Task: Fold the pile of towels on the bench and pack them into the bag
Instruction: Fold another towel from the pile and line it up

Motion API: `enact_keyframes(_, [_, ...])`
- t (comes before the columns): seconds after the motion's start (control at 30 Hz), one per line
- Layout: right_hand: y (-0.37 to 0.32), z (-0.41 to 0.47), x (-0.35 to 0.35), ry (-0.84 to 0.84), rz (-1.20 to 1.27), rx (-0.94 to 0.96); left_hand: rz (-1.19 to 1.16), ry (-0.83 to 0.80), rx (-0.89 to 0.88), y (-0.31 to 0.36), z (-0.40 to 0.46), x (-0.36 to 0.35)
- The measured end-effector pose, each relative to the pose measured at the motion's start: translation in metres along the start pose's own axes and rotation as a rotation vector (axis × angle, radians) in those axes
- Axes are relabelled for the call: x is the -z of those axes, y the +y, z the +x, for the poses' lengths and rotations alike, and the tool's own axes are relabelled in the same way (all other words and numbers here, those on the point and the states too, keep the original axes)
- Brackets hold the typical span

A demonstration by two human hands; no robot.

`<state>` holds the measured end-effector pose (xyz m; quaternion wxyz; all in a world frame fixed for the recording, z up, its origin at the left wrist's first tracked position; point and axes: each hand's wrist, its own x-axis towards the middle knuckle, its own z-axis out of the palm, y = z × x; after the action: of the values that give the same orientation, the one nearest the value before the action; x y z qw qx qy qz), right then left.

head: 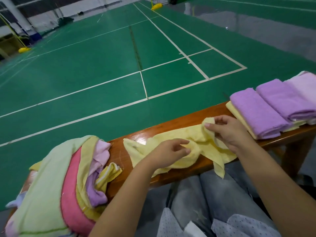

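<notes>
Nearest you, grey patterned fabric (213, 202) covers your lap; no writing or label on it can be read. Just beyond, on the wooden bench (171, 125), your left hand (164, 151) rests on the crumpled yellow towel (201, 147), thumb and fingers curled and pinching a bunched fold near its middle. Your right hand (229, 129) pinches the towel's far corner between thumb and forefinger, lifting it slightly off the wood. One tail of that towel hangs over the bench's near edge.

To your left, the unfolded pile of towels (59, 182) lies heaped on the bench: pale green, pink, yellow, purple. To your right, the folded towels (266, 110) sit stacked, purple ones over what looks like yellow, though the lower layers are mostly hidden. Beyond the bench stretches a green court floor (102, 65) with white lines.
</notes>
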<state>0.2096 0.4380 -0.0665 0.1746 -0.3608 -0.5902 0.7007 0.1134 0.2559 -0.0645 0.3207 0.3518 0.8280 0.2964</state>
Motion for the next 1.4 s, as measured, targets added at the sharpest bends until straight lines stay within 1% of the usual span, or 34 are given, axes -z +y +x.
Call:
enact_keyframes(0.03, [0.003, -0.003, -0.001, -0.01, -0.046, 0.017, 0.082, 0.004, -0.005, -0.005, 0.003, -0.001])
enact_keyframes(0.07, [0.006, -0.005, -0.002, -0.013, -0.094, 0.038, 0.176, 0.081, 0.004, -0.012, 0.007, 0.001])
enact_keyframes(0.13, [0.014, -0.009, -0.002, -0.015, -0.204, 0.071, 0.351, 0.314, 0.059, -0.031, 0.016, 0.011])
enact_keyframes(0.17, [0.019, -0.01, -0.004, -0.026, -0.261, 0.077, 0.391, 0.391, 0.089, -0.042, 0.019, 0.017])
enact_keyframes(0.2, [0.024, -0.01, -0.005, -0.051, -0.318, 0.074, 0.412, 0.416, 0.119, -0.054, 0.022, 0.022])
enact_keyframes(0.27, [0.034, -0.011, -0.011, -0.111, -0.435, 0.056, 0.421, 0.333, 0.201, -0.071, 0.026, 0.029])
enact_keyframes(0.33, [0.042, -0.011, -0.016, -0.154, -0.508, 0.05, 0.365, 0.226, 0.268, -0.078, 0.025, 0.027])
enact_keyframes(0.4, [0.049, -0.01, -0.017, -0.166, -0.554, 0.071, 0.278, 0.182, 0.297, -0.082, 0.02, 0.021])
enact_keyframes(0.47, [0.055, -0.01, -0.015, -0.144, -0.586, 0.109, 0.299, 0.158, 0.321, -0.087, 0.013, 0.02])
enact_keyframes(0.53, [0.059, -0.009, -0.015, -0.118, -0.616, 0.145, 0.355, 0.168, 0.361, -0.093, 0.005, 0.022])
enact_keyframes(0.6, [0.06, -0.01, -0.02, -0.13, -0.654, 0.189, 0.379, 0.2, 0.399, -0.098, -0.004, 0.026])
enact_keyframes(0.7, [0.064, -0.01, -0.039, -0.236, -0.732, 0.27, 0.424, 0.151, 0.43, -0.106, -0.017, 0.026])
enact_keyframes(0.77, [0.07, -0.008, -0.052, -0.315, -0.861, 0.276, 0.395, 0.148, 0.439, -0.112, -0.025, 0.025])
enact_keyframes(0.83, [0.077, -0.006, -0.061, -0.338, -0.98, 0.241, 0.335, 0.245, 0.394, -0.115, -0.035, 0.025])
enact_keyframes(0.87, [0.08, -0.006, -0.063, -0.331, -1.001, 0.219, 0.322, 0.31, 0.36, -0.115, -0.04, 0.027])
enact_keyframes(0.93, [0.079, -0.005, -0.062, -0.31, -0.946, 0.183, 0.351, 0.445, 0.32, -0.116, -0.05, 0.033])
enact_keyframes(0.97, [0.074, -0.004, -0.062, -0.298, -0.863, 0.157, 0.348, 0.518, 0.313, -0.116, -0.054, 0.036])
enact_keyframes(1.0, [0.067, -0.005, -0.061, -0.281, -0.748, 0.125, 0.292, 0.595, 0.3, -0.115, -0.057, 0.04])
enact_keyframes(1.07, [0.048, -0.005, -0.059, -0.247, -0.501, 0.062, 0.08, 0.724, 0.213, -0.108, -0.061, 0.047])
enact_keyframes(1.13, [0.027, -0.003, -0.053, -0.217, -0.306, 0.046, -0.121, 0.827, 0.074, -0.092, -0.064, 0.054])
enact_keyframes(1.2, [0.008, -0.001, -0.046, -0.192, -0.104, 0.033, -0.336, 0.889, -0.032, -0.072, -0.067, 0.061])
enact_keyframes(1.27, [-0.005, 0.005, -0.04, -0.146, 0.046, 0.019, -0.497, 0.94, -0.071, -0.058, -0.064, 0.068])
enact_keyframes(1.3, [-0.007, 0.01, -0.039, -0.101, 0.068, 0.018, -0.52, 0.977, -0.061, -0.054, -0.06, 0.07])
enact_keyframes(1.33, [-0.008, 0.014, -0.037, -0.045, 0.077, 0.014, -0.493, 1.009, -0.035, -0.052, -0.055, 0.069])
enact_keyframes(1.4, [-0.002, 0.021, -0.036, 0.074, 0.085, -0.004, -0.306, 1.023, 0.036, -0.053, -0.046, 0.06])
